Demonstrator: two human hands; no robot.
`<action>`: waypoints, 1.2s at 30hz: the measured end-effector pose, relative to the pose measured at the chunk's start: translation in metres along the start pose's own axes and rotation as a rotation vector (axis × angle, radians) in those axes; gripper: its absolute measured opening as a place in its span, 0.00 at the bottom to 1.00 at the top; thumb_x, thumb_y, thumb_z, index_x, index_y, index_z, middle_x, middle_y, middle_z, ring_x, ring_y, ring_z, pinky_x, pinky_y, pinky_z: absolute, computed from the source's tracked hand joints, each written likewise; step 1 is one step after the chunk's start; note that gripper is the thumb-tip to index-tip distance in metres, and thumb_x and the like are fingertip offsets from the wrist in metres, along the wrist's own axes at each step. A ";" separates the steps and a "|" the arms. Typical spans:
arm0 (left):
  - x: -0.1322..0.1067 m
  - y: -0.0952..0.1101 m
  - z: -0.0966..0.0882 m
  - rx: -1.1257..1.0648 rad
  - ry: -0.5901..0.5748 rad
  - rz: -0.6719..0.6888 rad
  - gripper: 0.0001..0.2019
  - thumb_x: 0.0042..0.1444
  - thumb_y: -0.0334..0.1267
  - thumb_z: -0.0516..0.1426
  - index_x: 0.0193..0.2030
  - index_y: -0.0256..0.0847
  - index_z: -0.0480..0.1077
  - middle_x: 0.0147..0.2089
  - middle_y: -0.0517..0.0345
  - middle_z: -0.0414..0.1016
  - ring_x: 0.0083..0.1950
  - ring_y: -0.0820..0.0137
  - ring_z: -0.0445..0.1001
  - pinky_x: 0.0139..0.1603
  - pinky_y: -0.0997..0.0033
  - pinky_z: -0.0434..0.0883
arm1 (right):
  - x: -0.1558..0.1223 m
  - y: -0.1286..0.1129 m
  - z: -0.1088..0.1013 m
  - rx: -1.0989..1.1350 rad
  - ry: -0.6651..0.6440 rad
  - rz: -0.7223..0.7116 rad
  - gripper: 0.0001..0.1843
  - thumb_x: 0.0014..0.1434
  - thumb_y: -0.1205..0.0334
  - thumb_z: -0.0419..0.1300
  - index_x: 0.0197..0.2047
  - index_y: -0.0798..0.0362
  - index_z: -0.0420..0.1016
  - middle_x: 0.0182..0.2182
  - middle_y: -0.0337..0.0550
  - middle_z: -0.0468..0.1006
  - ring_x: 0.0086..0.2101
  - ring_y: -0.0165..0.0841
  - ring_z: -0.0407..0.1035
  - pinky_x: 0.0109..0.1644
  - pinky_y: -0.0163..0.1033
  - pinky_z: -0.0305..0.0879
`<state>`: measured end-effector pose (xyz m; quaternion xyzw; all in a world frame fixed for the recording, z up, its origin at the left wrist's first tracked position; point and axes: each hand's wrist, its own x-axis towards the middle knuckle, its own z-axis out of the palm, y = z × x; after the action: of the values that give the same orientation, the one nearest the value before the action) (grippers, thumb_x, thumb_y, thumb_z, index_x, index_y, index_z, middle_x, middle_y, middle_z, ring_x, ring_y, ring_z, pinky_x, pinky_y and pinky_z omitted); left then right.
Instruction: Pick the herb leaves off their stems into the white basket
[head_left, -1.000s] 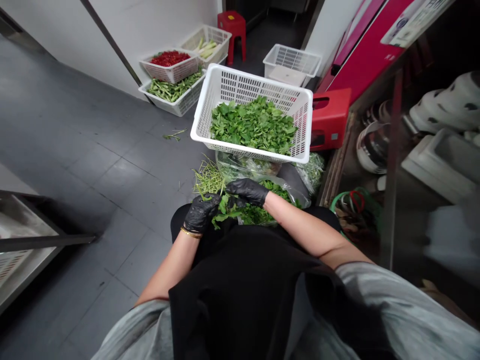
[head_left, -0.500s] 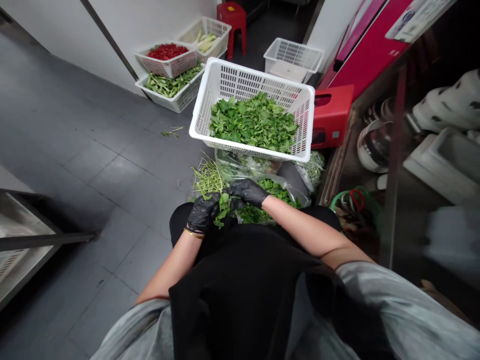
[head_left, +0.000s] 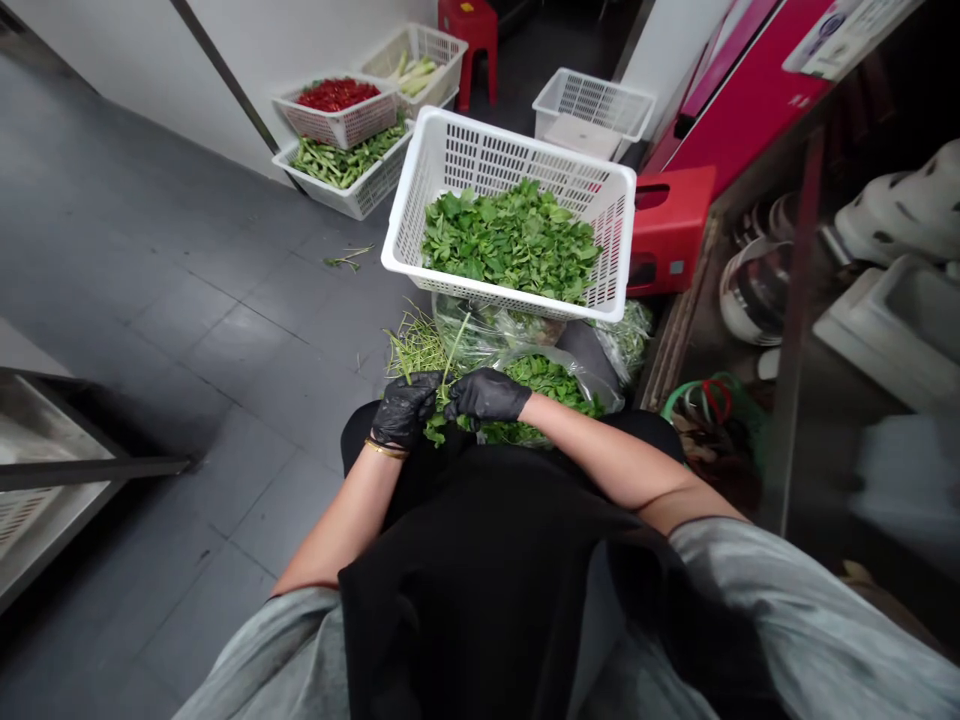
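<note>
In a black glove, my left hand (head_left: 406, 408) is closed around leafy green sprigs (head_left: 435, 430), whose leaves hang down between the hands. My right hand (head_left: 489, 394), gloved too, pinches a long green stem (head_left: 454, 350) that sticks up between the hands; its fingertips are partly hidden. Below and behind the right hand lies an open clear plastic bag (head_left: 589, 375) of loose greens (head_left: 547, 378). A heap of bare stems (head_left: 416, 345) lies on the floor just beyond my left hand. Farther out stands a white slotted basket (head_left: 622, 245) holding picked leaves (head_left: 514, 240).
A red stool (head_left: 679, 225) stands right of the basket. White baskets with red chillies (head_left: 339, 96), green pieces (head_left: 345, 160) and pale stalks (head_left: 416, 75) are stacked by the wall. A metal shelf (head_left: 799, 330) runs along the right; a steel table (head_left: 60, 480) is at left.
A long stem now stands up between my hands where it did not before. My right hand has turned and lowered slightly, its fingers curled in more. The view has shifted slightly.
</note>
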<state>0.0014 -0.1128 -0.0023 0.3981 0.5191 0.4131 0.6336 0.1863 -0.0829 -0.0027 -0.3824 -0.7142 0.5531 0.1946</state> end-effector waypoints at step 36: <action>0.044 0.010 -0.024 -0.681 0.139 -0.171 0.21 0.66 0.36 0.47 0.59 0.28 0.71 0.57 0.35 0.77 0.59 0.59 0.76 0.59 0.58 0.73 | 0.048 0.001 -0.011 -0.259 0.028 -0.044 0.10 0.56 0.57 0.66 0.37 0.54 0.82 0.36 0.46 0.82 0.37 0.37 0.75 0.45 0.41 0.70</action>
<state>-0.0182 -0.0662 -0.0105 0.0903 0.4248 0.5340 0.7255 0.1644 -0.0390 -0.0072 -0.3962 -0.7851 0.4463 0.1655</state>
